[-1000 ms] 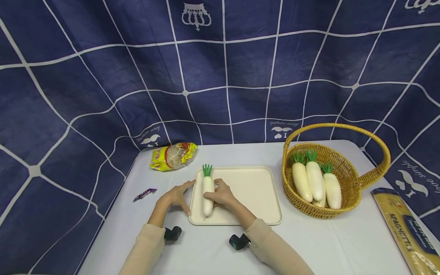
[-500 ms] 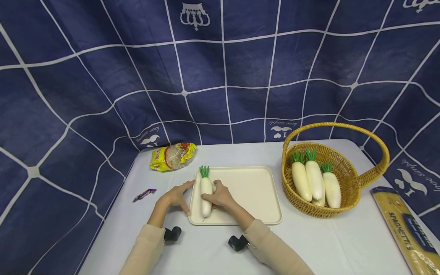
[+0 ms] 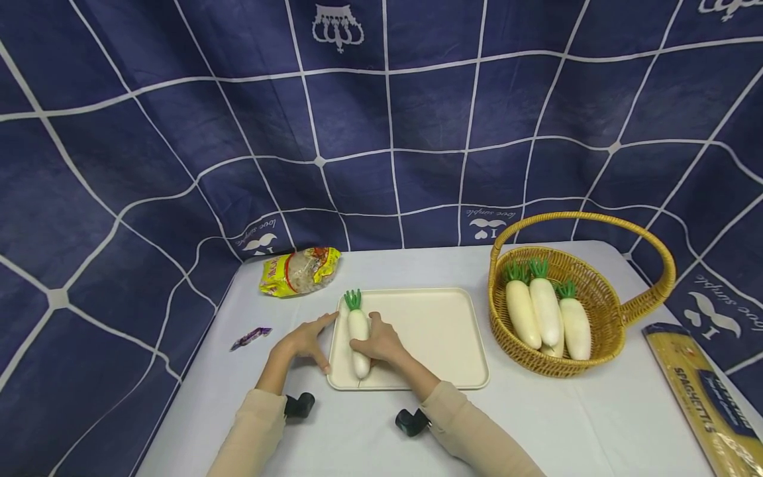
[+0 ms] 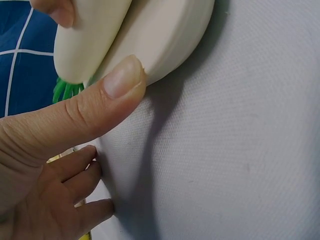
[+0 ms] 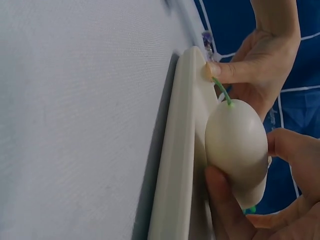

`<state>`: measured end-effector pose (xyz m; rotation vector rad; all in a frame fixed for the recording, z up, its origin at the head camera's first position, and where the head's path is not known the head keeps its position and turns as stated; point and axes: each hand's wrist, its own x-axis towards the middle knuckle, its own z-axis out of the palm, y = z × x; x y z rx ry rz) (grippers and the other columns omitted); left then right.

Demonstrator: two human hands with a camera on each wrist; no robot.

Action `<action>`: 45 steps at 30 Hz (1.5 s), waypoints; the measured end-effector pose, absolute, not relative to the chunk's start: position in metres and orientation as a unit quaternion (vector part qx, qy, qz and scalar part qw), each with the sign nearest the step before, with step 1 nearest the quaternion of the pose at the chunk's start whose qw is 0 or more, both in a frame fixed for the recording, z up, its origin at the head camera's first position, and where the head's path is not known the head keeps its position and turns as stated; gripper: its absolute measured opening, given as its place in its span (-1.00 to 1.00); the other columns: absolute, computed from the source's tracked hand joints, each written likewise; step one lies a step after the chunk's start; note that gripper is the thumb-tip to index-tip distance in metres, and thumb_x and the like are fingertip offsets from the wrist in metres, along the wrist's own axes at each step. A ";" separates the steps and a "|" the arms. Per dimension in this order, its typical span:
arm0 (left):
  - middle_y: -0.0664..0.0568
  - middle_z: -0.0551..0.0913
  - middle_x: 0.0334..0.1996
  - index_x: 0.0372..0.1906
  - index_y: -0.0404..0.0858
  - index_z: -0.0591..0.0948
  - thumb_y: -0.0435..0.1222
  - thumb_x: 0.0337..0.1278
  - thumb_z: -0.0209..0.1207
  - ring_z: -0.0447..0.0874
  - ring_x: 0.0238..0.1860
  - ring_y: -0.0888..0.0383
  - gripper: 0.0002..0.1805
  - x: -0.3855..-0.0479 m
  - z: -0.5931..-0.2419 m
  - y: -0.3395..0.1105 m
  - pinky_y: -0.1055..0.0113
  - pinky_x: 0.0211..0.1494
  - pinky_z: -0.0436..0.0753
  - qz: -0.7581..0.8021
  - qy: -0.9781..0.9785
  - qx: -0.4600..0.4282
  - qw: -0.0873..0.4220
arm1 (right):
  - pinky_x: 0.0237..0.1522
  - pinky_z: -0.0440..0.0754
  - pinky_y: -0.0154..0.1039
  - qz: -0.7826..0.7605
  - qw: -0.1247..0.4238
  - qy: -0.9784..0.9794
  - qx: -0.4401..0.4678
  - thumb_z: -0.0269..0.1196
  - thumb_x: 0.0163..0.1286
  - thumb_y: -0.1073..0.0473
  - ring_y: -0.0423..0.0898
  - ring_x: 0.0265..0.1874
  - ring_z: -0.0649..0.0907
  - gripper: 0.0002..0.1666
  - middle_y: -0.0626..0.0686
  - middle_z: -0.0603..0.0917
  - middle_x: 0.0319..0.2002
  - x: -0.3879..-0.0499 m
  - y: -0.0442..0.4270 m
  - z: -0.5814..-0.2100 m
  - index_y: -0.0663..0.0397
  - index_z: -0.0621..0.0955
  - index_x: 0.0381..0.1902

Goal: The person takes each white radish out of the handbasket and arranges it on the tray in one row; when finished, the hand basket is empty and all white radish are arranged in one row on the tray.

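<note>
Item: white radish (image 3: 358, 324), green-leaved, in the lower centre of the head view, over the left part of the tray. Leaves point to the top of the frame, leaning slightly left; thin root tip towards the bottom. Whether its underside fully meets the tray, I cannot tell.

Item: my right hand (image 3: 384, 339), gripping that radish from its right side, thumb across the near face, fingers curled round the far side.

Item: my left hand (image 3: 305, 341), holding nothing, fingers spread and bent at the left edge of the tray; thumb tip at the tray's lower left corner.

Item: tray (image 3: 438, 338), cream, rectangular, with rounded corners and a raised rim, lower centre.

Item: wicker basket (image 3: 587, 281), arched handle, right of centre; inside, several radishes (image 3: 545, 311), three plainly seen and another partly hidden beneath them.

Item: yellow bag (image 3: 301, 271), with a clear middle, above left of the tray.

Item: purple wrapped piece (image 3: 250, 338), small, left of my left hand.

Item: spaghetti packet (image 3: 703, 397), lower right corner.

Item: white cloth (image 3: 346, 440), beneath all.

Item: blue curtain (image 3: 417, 119), white-lined, across the upper frame.
</note>
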<state>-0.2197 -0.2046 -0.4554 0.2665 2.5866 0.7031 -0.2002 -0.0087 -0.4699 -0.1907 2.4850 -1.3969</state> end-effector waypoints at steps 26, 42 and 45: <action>-0.33 0.10 0.40 0.44 -0.21 0.16 -0.33 -0.75 0.60 0.05 0.38 -0.33 0.32 -0.218 -0.457 -0.205 -0.25 0.35 0.13 0.259 0.935 0.100 0.221 | -0.40 0.63 -0.04 -0.366 0.098 0.923 -0.071 0.22 0.19 -0.27 0.16 -0.33 0.64 0.03 0.41 0.59 -0.15 -0.201 0.001 -0.465 0.37 0.20 0.33; -0.30 0.08 0.41 0.44 -0.20 0.16 -0.37 -0.76 0.59 0.01 0.39 -0.31 0.32 -0.220 -0.455 -0.204 -0.23 0.37 0.09 0.270 0.932 0.090 0.225 | -0.23 0.65 -0.08 -0.479 0.088 0.864 -0.129 0.24 0.25 -0.10 0.01 -0.31 0.68 -0.15 0.14 0.66 -0.27 -0.195 0.078 -0.443 0.27 0.26 0.33; -0.31 0.08 0.41 0.44 -0.21 0.16 -0.36 -0.75 0.59 0.00 0.39 -0.32 0.32 -0.219 -0.454 -0.204 -0.24 0.37 0.08 0.271 0.932 0.091 0.225 | -0.26 0.66 -0.14 -0.489 0.078 0.859 -0.130 0.27 0.24 -0.06 -0.02 -0.31 0.69 -0.17 0.09 0.65 -0.26 -0.190 0.097 -0.440 0.24 0.28 0.33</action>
